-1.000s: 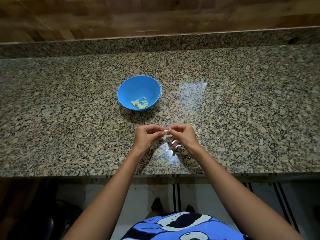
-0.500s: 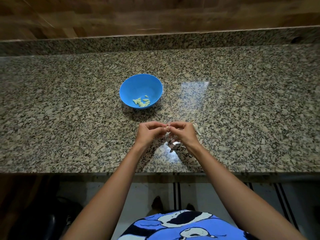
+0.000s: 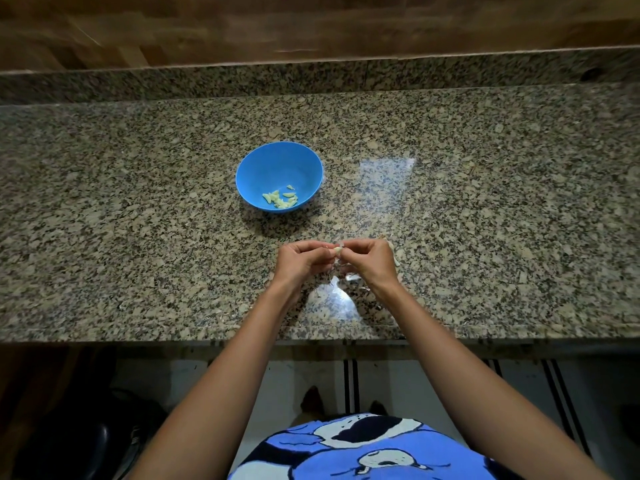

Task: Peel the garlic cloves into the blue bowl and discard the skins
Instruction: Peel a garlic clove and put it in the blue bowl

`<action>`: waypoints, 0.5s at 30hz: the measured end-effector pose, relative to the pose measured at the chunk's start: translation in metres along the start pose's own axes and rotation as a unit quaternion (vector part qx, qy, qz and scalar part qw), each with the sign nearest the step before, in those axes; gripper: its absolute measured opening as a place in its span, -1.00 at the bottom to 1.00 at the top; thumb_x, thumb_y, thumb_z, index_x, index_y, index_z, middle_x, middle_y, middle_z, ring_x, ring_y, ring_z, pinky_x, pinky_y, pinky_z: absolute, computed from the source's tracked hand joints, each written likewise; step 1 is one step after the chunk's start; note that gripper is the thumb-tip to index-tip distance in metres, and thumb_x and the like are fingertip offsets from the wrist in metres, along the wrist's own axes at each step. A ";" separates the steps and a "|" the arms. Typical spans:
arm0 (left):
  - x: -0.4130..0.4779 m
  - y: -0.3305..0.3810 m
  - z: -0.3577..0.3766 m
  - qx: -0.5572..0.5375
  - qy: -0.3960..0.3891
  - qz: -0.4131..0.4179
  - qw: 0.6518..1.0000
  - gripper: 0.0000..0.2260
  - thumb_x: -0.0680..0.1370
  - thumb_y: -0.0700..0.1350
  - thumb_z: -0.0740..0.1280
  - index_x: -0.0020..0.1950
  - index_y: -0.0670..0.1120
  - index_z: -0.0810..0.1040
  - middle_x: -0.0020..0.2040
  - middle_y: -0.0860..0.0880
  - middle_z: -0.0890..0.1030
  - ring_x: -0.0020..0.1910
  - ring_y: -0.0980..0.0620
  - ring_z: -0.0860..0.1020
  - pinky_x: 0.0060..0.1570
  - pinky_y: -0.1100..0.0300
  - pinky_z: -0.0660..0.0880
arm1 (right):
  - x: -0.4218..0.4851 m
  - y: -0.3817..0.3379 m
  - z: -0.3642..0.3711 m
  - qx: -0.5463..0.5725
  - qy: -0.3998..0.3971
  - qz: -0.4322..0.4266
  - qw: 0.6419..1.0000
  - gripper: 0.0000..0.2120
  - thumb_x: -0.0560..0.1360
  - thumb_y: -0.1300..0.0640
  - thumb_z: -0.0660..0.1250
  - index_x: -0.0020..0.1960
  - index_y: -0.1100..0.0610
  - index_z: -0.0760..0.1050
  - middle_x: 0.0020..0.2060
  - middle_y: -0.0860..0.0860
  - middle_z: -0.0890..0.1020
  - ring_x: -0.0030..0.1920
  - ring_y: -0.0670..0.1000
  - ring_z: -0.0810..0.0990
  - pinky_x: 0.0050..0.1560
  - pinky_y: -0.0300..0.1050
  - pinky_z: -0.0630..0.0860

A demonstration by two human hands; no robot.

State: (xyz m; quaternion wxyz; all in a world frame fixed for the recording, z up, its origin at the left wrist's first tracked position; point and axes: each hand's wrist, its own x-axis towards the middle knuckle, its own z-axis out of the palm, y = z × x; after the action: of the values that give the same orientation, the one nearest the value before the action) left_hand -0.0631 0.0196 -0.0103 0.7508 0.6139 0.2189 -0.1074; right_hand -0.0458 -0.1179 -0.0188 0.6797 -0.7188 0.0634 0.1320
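Near the front edge of the surface (image 3: 138, 258), loose skins (image 3: 353, 278) lie under your hands. Your left hand (image 3: 298, 263) and right hand (image 3: 372, 263) stay together where they were a second ago, the fingertips of both pinched on one garlic clove (image 3: 337, 251) held just above the surface. Little has changed. The pale clove now shows a bit more between your fingertips and a shred of skin hangs below it, so this peel looks close to done but not finished. Farther toward the back edge, the blue bowl (image 3: 277, 161) sits unmoved with peeled cloves (image 3: 280, 199) inside; this clove has yet to join them.
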 end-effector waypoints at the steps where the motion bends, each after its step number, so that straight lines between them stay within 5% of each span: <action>1: 0.000 0.000 0.000 0.001 0.000 0.004 1.000 -0.91 0.40 -0.38 0.42 -0.13 -0.26 0.64 -0.21 -0.14 0.69 -0.26 0.00 0.63 -0.21 0.25 0.60 | 0.000 0.000 0.001 -0.001 0.009 0.001 1.000 -0.90 0.39 0.36 0.40 -0.09 0.29 0.63 -0.27 0.16 0.66 -0.34 0.01 0.62 -0.33 -0.16 0.60; 6: 0.001 -0.001 -0.001 -0.001 0.002 0.006 1.000 -0.91 0.41 -0.39 0.41 -0.13 -0.27 0.64 -0.20 -0.15 0.68 -0.26 -0.01 0.63 -0.23 0.26 0.60 | 0.001 0.001 0.000 -0.002 0.025 -0.001 1.000 -0.89 0.39 0.37 0.39 -0.09 0.33 0.62 -0.24 0.20 0.66 -0.35 -0.03 0.61 -0.37 -0.26 0.55; 11: 0.001 -0.001 0.000 -0.004 0.025 0.005 1.000 -0.91 0.41 -0.39 0.41 -0.13 -0.28 0.64 -0.22 -0.16 0.67 -0.30 0.00 0.62 -0.26 0.27 0.59 | 0.003 0.005 0.000 -0.023 0.069 0.006 0.997 -0.90 0.39 0.33 0.41 -0.20 0.16 0.62 -0.27 0.13 0.67 -0.27 0.12 0.66 -0.21 -0.03 0.63; 15: 0.006 0.003 -0.015 -0.050 0.042 0.000 0.998 -0.91 0.41 -0.38 0.40 -0.14 -0.25 0.64 -0.22 -0.13 0.68 -0.31 0.01 0.62 -0.26 0.27 0.60 | 0.006 0.004 -0.016 -0.046 0.111 0.028 0.992 -0.95 0.45 0.28 0.36 -0.17 0.19 0.59 -0.22 0.11 0.66 -0.30 0.01 0.63 -0.17 -0.08 0.62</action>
State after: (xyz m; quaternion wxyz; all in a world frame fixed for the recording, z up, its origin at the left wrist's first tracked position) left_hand -0.0593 0.0354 -0.0124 0.7706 0.5796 0.2555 -0.0707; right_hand -0.0392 -0.1339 -0.0241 0.6309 -0.7572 0.1529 0.0730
